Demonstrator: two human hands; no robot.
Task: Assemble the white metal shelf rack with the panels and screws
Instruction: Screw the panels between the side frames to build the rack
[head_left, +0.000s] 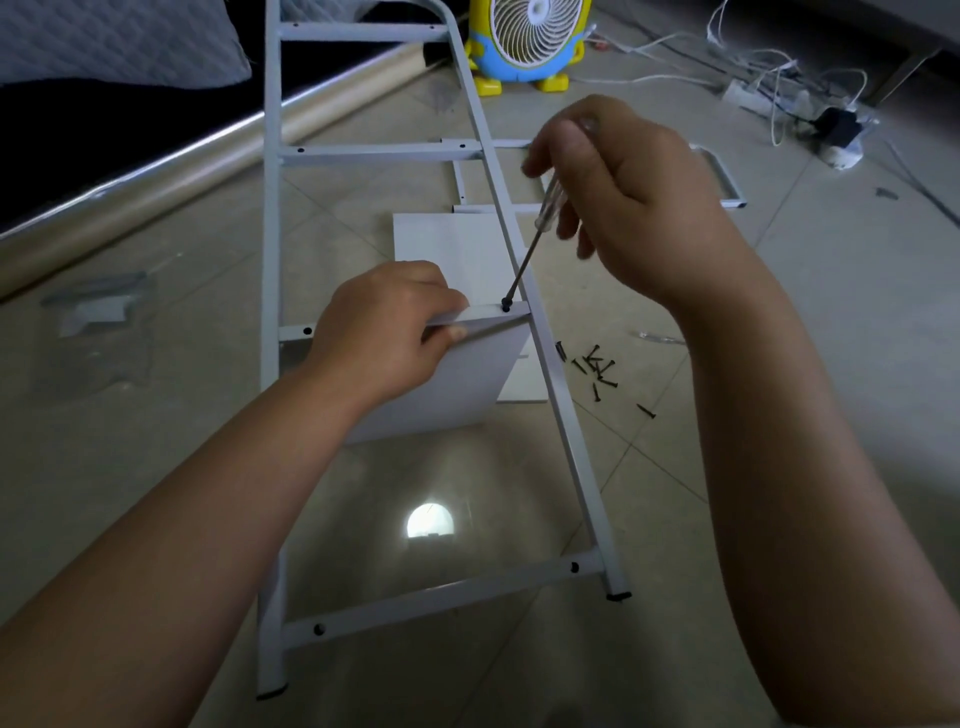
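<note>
A white ladder-like metal side frame (271, 218) stands tilted over the tiled floor. My left hand (384, 327) grips the top edge of a white shelf panel (447, 384) held against a crossbar of the frame. My right hand (618, 192) holds a clear-handled screwdriver (524, 260). Its tip sits on a black screw (506, 305) at the panel's right end, beside the frame's right rail. A pile of several black screws (597, 369) lies on the floor to the right of the frame.
Another white panel (447, 234) and a second metal frame (727, 182) lie flat on the floor behind. A yellow fan (530, 47) stands at the back, cables and a power strip (748, 93) at far right, a bed edge (156, 156) at left.
</note>
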